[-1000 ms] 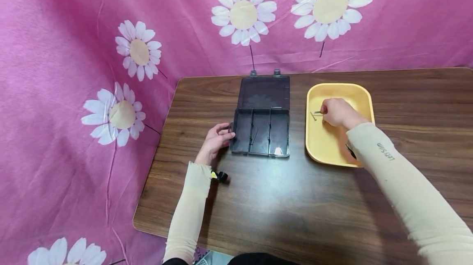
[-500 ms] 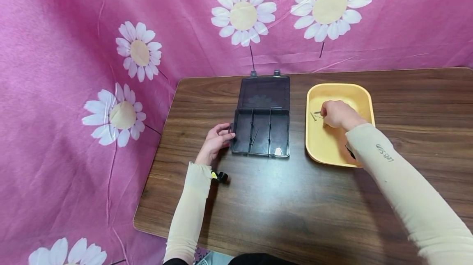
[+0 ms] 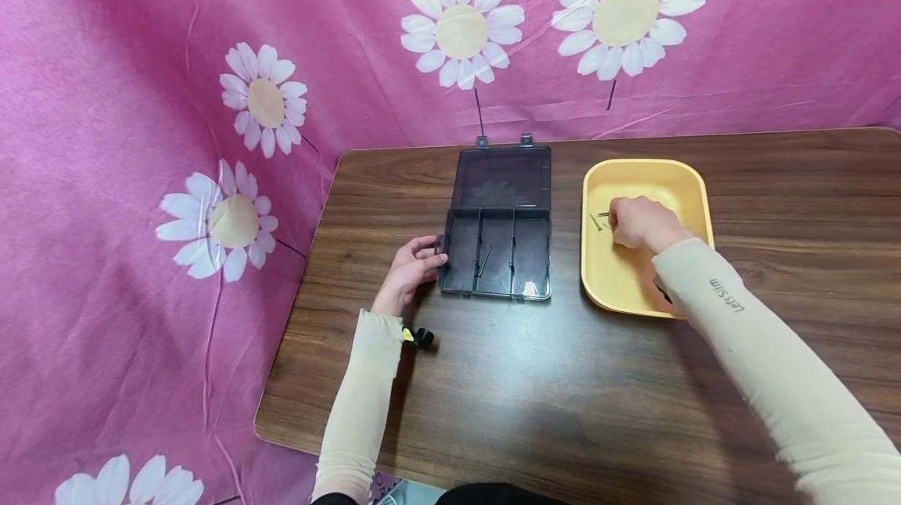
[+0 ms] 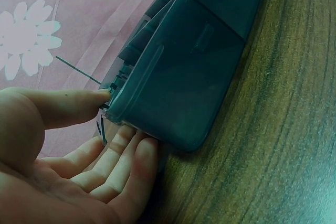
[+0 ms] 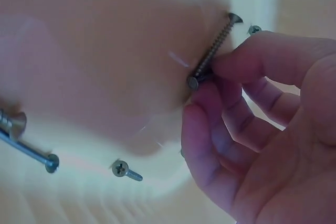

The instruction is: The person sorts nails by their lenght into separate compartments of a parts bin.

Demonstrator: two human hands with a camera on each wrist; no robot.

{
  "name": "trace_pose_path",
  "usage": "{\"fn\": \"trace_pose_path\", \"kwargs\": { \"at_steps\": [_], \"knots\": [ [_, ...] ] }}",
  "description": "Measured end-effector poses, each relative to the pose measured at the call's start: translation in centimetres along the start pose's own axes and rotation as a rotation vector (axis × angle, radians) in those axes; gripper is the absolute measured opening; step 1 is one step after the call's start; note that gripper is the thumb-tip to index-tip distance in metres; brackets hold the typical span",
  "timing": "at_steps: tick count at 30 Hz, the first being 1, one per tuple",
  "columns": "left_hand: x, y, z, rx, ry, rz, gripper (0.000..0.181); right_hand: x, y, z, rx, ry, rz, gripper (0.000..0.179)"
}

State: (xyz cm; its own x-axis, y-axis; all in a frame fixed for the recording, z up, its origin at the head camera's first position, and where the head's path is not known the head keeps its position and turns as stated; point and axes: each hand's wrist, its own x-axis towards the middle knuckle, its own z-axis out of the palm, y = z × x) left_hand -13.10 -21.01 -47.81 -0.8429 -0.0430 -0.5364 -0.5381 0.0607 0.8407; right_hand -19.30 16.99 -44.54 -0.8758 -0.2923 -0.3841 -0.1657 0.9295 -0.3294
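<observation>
My left hand (image 3: 411, 266) grips the left edge of a dark, see-through compartment box (image 3: 461, 255), thumb at the top edge and fingers underneath in the left wrist view. The box's lid (image 3: 503, 177) lies open behind it. A few thin dark fasteners (image 3: 484, 261) lie at its left divider. Inside the yellow tray (image 3: 612, 298), my right hand (image 3: 642, 223) pinches a small flat-headed nail (image 5: 193, 83) between thumb and fingertips. A long threaded screw (image 5: 215, 45) lies right against those fingertips. The nail's shank is mostly hidden by the fingers.
More screws lie in the tray, including a short cross-head screw (image 5: 122, 169) and a longer cross-head screw (image 5: 31, 150). The tray stands right of the box on a wooden table (image 3: 549, 395). A pink flowered cloth (image 3: 352, 36) hangs behind and to the left.
My right hand has shifted slightly toward me inside the tray, fingers staying low by the screws. My left hand and the box have kept their place.
</observation>
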Motion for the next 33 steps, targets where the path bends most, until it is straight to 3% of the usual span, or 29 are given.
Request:
{"fn": "trace_pose_path", "kwargs": {
  "at_steps": [17, 33],
  "knots": [
    [0.0, -0.2, 0.1, -0.023, 0.0, 0.037, 0.048, 0.0, 0.0, 0.6, -0.033, 0.029, -0.006, 0.025],
    [0.1, -0.4, 0.1, -0.026, 0.012, 0.038, 0.049, 0.1, 0.8, 1.2, -0.02, 0.052, -0.025, 0.02]
  ]
}}
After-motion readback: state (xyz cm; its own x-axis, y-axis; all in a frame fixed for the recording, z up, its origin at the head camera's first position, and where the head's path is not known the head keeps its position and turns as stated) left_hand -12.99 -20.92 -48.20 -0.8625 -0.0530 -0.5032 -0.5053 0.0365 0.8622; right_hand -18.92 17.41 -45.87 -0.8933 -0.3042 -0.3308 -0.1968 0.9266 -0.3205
